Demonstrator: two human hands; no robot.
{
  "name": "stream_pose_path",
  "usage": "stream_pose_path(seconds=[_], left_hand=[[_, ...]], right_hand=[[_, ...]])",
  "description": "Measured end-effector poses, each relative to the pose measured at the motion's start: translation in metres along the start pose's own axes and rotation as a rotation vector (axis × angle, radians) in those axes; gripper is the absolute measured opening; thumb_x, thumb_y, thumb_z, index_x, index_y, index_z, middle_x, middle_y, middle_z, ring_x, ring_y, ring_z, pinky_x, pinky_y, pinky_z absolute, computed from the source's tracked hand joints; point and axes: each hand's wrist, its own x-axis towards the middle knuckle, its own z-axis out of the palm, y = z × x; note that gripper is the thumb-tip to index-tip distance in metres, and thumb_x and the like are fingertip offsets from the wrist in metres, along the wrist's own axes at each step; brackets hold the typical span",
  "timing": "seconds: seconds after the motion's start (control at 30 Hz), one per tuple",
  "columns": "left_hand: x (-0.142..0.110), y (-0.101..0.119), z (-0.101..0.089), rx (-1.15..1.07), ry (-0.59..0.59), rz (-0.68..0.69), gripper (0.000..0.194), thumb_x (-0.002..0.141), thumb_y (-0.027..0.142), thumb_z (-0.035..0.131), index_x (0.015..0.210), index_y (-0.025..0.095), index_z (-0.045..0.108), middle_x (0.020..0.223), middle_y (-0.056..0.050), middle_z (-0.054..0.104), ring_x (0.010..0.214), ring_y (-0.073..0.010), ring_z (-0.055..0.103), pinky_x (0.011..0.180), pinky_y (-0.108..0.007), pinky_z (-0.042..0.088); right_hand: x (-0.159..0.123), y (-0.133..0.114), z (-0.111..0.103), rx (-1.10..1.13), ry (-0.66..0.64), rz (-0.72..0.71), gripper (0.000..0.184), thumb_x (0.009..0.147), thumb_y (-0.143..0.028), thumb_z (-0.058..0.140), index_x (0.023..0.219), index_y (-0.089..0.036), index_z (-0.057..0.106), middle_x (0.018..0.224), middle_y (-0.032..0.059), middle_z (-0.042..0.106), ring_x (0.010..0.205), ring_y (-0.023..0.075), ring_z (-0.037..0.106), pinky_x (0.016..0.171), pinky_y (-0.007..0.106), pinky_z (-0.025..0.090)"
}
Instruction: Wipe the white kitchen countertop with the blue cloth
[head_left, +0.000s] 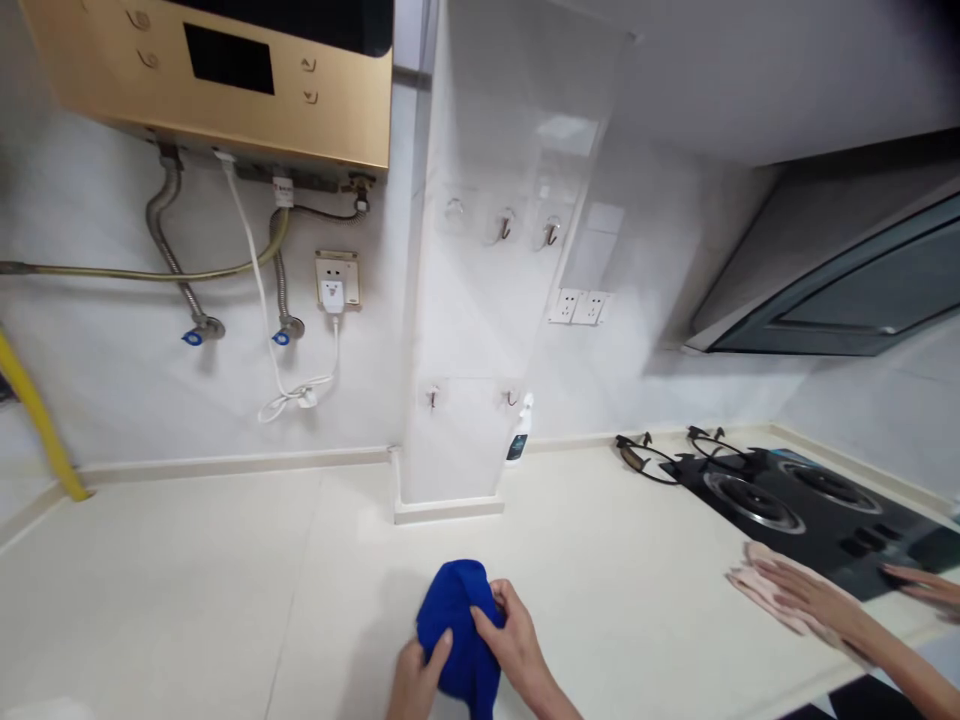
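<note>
The counter (187, 580) lies open to the left and ahead of the cloth (457, 630). A wall column (480, 300) juts onto it straight ahead, a spray bottle (519, 432) just beside its base. To the right, another person's hand (806, 592) and the hob (810, 505) block passage.

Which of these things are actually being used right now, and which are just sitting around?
In use:
- blue cloth, held by both the left hand and the right hand

Just there:
- spray bottle by the wall
- gas hob
- pink cloth under another person's hand
- water heater
</note>
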Motion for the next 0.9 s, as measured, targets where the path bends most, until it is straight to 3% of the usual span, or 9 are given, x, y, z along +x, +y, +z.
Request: stream_pose_path(seconds=[0.13, 0.3, 0.43, 0.5, 0.57, 0.67, 0.73, 0.8, 0.9], left_hand=[[0.001, 0.045, -0.019, 0.277, 0.193, 0.116, 0.057, 0.079, 0.071, 0.053, 0.077, 0.017, 0.072, 0.077, -0.008, 0.075, 0.079, -0.0253, 0.068, 0.075, -0.033, 0.057], [0.018, 0.089, -0.054, 0.335, 0.344, 0.169, 0.059, 0.082, 0.070, 0.048, 0.091, 0.016, 0.070, 0.083, -0.009, 0.075, 0.084, -0.0264, 0.069, 0.078, -0.035, 0.055], [0.019, 0.068, -0.106, 0.791, 0.373, -0.095, 0.056, 0.090, 0.054, 0.041, 0.117, 0.011, 0.064, 0.105, -0.017, 0.073, 0.099, -0.0317, 0.067, 0.091, -0.046, 0.052], [0.016, 0.048, -0.122, 1.098, 0.503, -0.142, 0.055, 0.091, 0.040, 0.041, 0.129, 0.004, 0.056, 0.123, -0.026, 0.064, 0.113, -0.0370, 0.061, 0.097, -0.053, 0.047], [0.015, 0.030, -0.119, 1.264, 0.602, -0.067, 0.054, 0.092, 0.034, 0.036, 0.135, 0.004, 0.052, 0.135, -0.027, 0.056, 0.124, -0.0386, 0.054, 0.104, -0.059, 0.041], [0.024, 0.013, -0.084, 1.225, 0.440, 0.147, 0.052, 0.096, 0.035, 0.029, 0.137, 0.014, 0.052, 0.138, -0.018, 0.058, 0.130, -0.0309, 0.052, 0.112, -0.056, 0.037], [0.034, 0.002, -0.055, 1.205, 0.290, 0.313, 0.050, 0.096, 0.036, 0.034, 0.141, 0.023, 0.049, 0.146, -0.012, 0.052, 0.139, -0.0292, 0.043, 0.118, -0.056, 0.031], [0.042, -0.010, -0.037, 1.200, 0.204, 0.382, 0.049, 0.094, 0.037, 0.040, 0.143, 0.030, 0.047, 0.154, -0.009, 0.044, 0.144, -0.0305, 0.036, 0.118, -0.060, 0.029], [0.049, -0.026, -0.042, 1.197, 0.187, 0.364, 0.049, 0.093, 0.039, 0.044, 0.142, 0.036, 0.046, 0.157, -0.004, 0.039, 0.145, -0.0303, 0.034, 0.118, -0.061, 0.029]], right_hand=[[0.013, 0.009, 0.004, -0.048, 0.158, 0.020, 0.045, 0.068, -0.062, 0.067, 0.082, -0.023, 0.049, 0.077, 0.0005, 0.057, 0.079, 0.0221, 0.057, 0.080, 0.039, 0.049], [0.034, 0.018, 0.001, -0.076, 0.166, 0.026, 0.048, 0.080, -0.067, 0.055, 0.096, -0.022, 0.054, 0.084, 0.0032, 0.064, 0.077, 0.0205, 0.061, 0.071, 0.035, 0.053], [0.025, 0.056, -0.027, -0.216, 0.220, 0.045, 0.052, 0.079, -0.067, 0.050, 0.100, -0.021, 0.058, 0.089, 0.0065, 0.066, 0.073, 0.0219, 0.061, 0.072, 0.041, 0.055], [0.016, 0.079, -0.052, -0.302, 0.242, 0.035, 0.050, 0.076, -0.065, 0.049, 0.097, -0.021, 0.058, 0.099, 0.0104, 0.066, 0.074, 0.0233, 0.062, 0.073, 0.045, 0.056], [0.013, 0.098, -0.076, -0.384, 0.245, 0.013, 0.048, 0.077, -0.062, 0.045, 0.098, -0.021, 0.057, 0.104, 0.0127, 0.064, 0.080, 0.0261, 0.064, 0.074, 0.048, 0.056], [0.024, 0.118, -0.099, -0.492, 0.223, -0.053, 0.044, 0.080, -0.057, 0.043, 0.103, -0.021, 0.055, 0.113, 0.0147, 0.061, 0.104, 0.0311, 0.062, 0.093, 0.054, 0.052], [0.040, 0.127, -0.100, -0.556, 0.206, -0.097, 0.043, 0.080, -0.055, 0.042, 0.103, -0.022, 0.055, 0.119, 0.0160, 0.060, 0.115, 0.0335, 0.057, 0.102, 0.057, 0.047], [0.054, 0.136, -0.094, -0.612, 0.192, -0.131, 0.041, 0.081, -0.054, 0.042, 0.103, -0.022, 0.055, 0.123, 0.0177, 0.058, 0.120, 0.0349, 0.054, 0.106, 0.057, 0.044], [0.064, 0.151, -0.082, -0.672, 0.192, -0.154, 0.041, 0.084, -0.050, 0.038, 0.106, -0.020, 0.056, 0.125, 0.0205, 0.057, 0.123, 0.0363, 0.052, 0.108, 0.058, 0.043]])
